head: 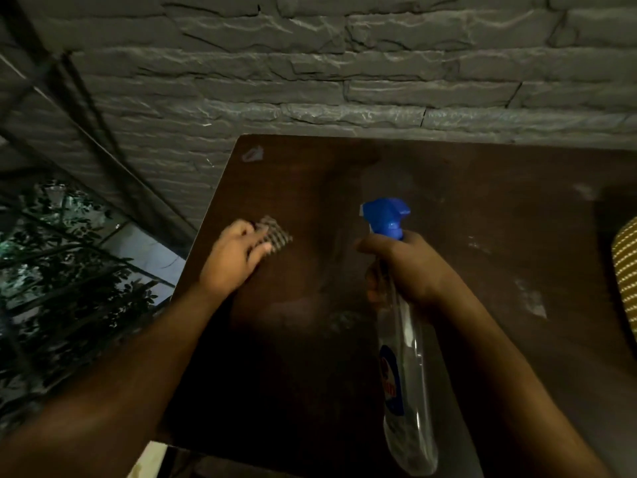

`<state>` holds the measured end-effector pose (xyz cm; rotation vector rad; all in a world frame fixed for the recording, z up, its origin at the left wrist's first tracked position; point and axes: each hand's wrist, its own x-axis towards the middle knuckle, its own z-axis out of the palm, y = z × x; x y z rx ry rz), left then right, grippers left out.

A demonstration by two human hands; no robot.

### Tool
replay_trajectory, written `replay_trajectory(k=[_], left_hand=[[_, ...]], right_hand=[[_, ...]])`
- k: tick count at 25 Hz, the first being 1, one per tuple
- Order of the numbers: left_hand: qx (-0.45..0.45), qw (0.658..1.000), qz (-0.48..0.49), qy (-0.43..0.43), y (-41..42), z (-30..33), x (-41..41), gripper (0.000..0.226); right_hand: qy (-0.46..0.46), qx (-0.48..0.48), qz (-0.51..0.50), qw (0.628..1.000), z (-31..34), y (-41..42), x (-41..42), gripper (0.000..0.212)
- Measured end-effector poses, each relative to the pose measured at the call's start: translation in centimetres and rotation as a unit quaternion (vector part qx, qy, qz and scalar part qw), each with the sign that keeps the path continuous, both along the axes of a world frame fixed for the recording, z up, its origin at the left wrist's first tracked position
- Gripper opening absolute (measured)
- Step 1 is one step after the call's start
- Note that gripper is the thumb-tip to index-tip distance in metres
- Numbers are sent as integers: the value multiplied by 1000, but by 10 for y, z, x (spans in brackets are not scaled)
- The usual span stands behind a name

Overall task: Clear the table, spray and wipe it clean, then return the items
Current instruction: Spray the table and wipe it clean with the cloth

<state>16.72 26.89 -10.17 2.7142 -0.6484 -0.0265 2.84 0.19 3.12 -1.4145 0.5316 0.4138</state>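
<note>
A dark brown wooden table (482, 208) fills the middle of the view. My left hand (234, 260) presses a small checked cloth (275, 234) flat on the table near its left edge. My right hand (410, 267) grips the neck of a clear spray bottle (406, 374) with a blue trigger head (387, 215). The bottle is held above the table's middle, nozzle pointing away from me. Pale smears show on the right part of the tabletop.
A grey stone-brick wall (344, 63) runs behind the table. Dark metal bars and leafy plants (62, 253) lie to the left, beyond the table edge. A yellow patterned object (625, 270) pokes in at the right edge. A pale patch (253, 154) marks the table's far left corner.
</note>
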Motion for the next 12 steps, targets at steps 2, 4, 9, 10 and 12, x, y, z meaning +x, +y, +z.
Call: replay_trajectory(k=[2, 4, 9, 10, 12], left_hand=[[-3, 995, 99, -10, -37, -3, 14, 39], [-22, 992, 121, -13, -75, -4, 6, 38], [-49, 991, -122, 19, -62, -5, -108, 36], [-52, 986, -152, 34, -38, -5, -131, 38], [-52, 987, -146, 39, 12, -5, -146, 38]], right_hand=[[1, -3, 13, 1000, -1, 0, -13, 28], [-7, -4, 14, 1000, -1, 2, -23, 22], [-31, -13, 18, 999, -3, 8, -51, 15], [-29, -8, 16, 999, -2, 9, -56, 15], [-16, 8, 11, 1000, 0, 10, -63, 17]])
